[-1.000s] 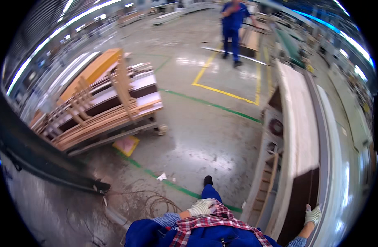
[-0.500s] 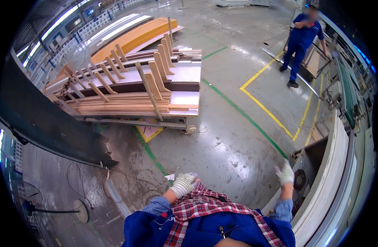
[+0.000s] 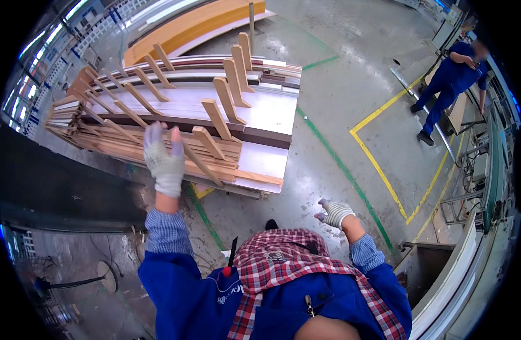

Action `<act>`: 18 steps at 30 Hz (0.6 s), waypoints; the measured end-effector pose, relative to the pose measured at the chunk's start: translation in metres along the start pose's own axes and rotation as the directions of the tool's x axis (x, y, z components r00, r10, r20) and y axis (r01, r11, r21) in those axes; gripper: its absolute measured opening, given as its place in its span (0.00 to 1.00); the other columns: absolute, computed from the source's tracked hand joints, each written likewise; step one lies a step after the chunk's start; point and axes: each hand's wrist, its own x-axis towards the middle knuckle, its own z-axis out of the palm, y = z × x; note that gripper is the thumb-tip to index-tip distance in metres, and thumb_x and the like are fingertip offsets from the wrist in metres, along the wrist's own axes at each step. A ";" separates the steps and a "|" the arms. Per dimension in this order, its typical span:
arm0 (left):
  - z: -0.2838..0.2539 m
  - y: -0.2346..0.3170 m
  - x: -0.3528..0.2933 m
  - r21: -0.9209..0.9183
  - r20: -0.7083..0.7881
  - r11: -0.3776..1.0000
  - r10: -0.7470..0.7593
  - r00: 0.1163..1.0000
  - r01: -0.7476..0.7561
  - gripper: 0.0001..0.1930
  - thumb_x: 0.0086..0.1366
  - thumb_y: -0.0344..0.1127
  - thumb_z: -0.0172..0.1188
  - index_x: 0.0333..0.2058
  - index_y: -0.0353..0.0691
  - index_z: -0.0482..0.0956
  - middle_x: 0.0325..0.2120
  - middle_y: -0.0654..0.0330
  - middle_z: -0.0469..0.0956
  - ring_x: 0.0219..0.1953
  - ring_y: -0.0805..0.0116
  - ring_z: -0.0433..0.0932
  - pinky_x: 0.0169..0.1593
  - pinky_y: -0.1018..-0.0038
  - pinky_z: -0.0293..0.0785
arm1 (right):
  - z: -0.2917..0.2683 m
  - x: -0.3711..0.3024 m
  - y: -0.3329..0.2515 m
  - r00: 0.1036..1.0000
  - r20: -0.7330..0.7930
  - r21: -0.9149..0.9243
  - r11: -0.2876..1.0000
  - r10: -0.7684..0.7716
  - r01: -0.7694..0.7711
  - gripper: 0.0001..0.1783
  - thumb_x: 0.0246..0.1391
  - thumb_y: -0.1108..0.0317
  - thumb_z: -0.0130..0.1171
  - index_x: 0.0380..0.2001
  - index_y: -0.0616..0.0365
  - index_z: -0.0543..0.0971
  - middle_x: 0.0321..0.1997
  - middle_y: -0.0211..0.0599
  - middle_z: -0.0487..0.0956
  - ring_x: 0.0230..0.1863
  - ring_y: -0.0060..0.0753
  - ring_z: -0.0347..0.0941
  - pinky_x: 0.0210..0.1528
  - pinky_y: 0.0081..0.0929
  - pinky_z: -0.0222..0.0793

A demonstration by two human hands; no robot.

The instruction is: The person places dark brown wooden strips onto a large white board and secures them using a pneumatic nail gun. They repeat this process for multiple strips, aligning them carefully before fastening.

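Note:
My left hand (image 3: 165, 161), in a whitish knit glove, reaches over the near edge of a cart loaded with wooden strips (image 3: 246, 177). Its fingers point up and lie apart, somewhat blurred. A slanting post (image 3: 202, 164) stands right beside it, the upper end at the hand; I cannot tell whether they touch. My right hand (image 3: 335, 214), in a striped glove with darker fingertips, hovers above the floor in front of the apron (image 3: 283, 249). Its fingers are apart and nothing shows in them. Wooden uprights (image 3: 229, 99) rise from the cart between the stacked strips.
Orange-yellow boards (image 3: 198, 28) lie stacked behind the cart. A dark steel beam (image 3: 68, 181) stands at the left. On the right are long pale panels (image 3: 453, 283) and an open box (image 3: 425, 266). A person in blue (image 3: 450, 85) stands by a metal bar at far right.
My left hand has lifted from the apron and stretched forward to the cart. The right hand has moved left, away from the panels. The cart now appears closer.

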 end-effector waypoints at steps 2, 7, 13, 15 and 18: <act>0.037 -0.006 0.034 0.057 0.027 0.998 -0.032 0.999 0.030 0.16 0.58 0.43 0.55 0.35 0.34 0.73 0.31 0.49 0.75 0.38 0.48 0.73 0.42 0.59 0.67 | -0.018 0.035 0.017 1.000 -0.022 0.051 0.999 0.003 -0.002 0.30 0.47 0.46 0.54 0.50 0.54 0.69 0.46 0.48 0.74 0.48 0.49 0.71 0.49 0.38 0.66; 0.081 -0.021 0.040 0.569 0.407 0.786 -0.523 0.749 0.240 0.20 0.58 0.54 0.51 0.30 0.41 0.74 0.18 0.54 0.74 0.25 0.53 0.75 0.30 0.60 0.69 | -0.061 0.166 0.045 0.992 -0.089 0.186 0.977 -0.091 0.106 0.22 0.49 0.54 0.53 0.44 0.55 0.73 0.41 0.46 0.77 0.44 0.49 0.72 0.46 0.37 0.67; 0.085 -0.038 0.041 0.783 0.339 0.578 -0.707 0.621 0.230 0.19 0.57 0.53 0.51 0.28 0.41 0.74 0.21 0.54 0.76 0.25 0.54 0.76 0.28 0.62 0.69 | -0.077 0.371 0.035 0.942 -0.239 0.167 0.946 -0.234 0.277 0.18 0.49 0.61 0.52 0.43 0.54 0.74 0.40 0.46 0.77 0.45 0.49 0.71 0.48 0.37 0.66; 0.090 -0.035 0.046 0.851 0.323 0.474 -0.813 0.484 0.228 0.21 0.58 0.55 0.48 0.31 0.40 0.75 0.27 0.52 0.77 0.29 0.54 0.77 0.32 0.62 0.71 | -0.074 0.421 0.032 0.970 -0.127 0.072 0.974 -0.205 0.215 0.18 0.49 0.61 0.52 0.44 0.54 0.74 0.43 0.46 0.75 0.46 0.48 0.71 0.49 0.37 0.66; 0.095 -0.030 0.049 0.927 0.270 0.359 -0.834 0.482 0.103 0.22 0.58 0.55 0.47 0.34 0.40 0.76 0.29 0.51 0.78 0.31 0.55 0.77 0.34 0.63 0.72 | -0.063 0.473 0.029 0.982 0.067 -0.072 0.981 -0.174 0.179 0.19 0.48 0.59 0.52 0.44 0.53 0.75 0.46 0.47 0.74 0.47 0.47 0.70 0.51 0.38 0.66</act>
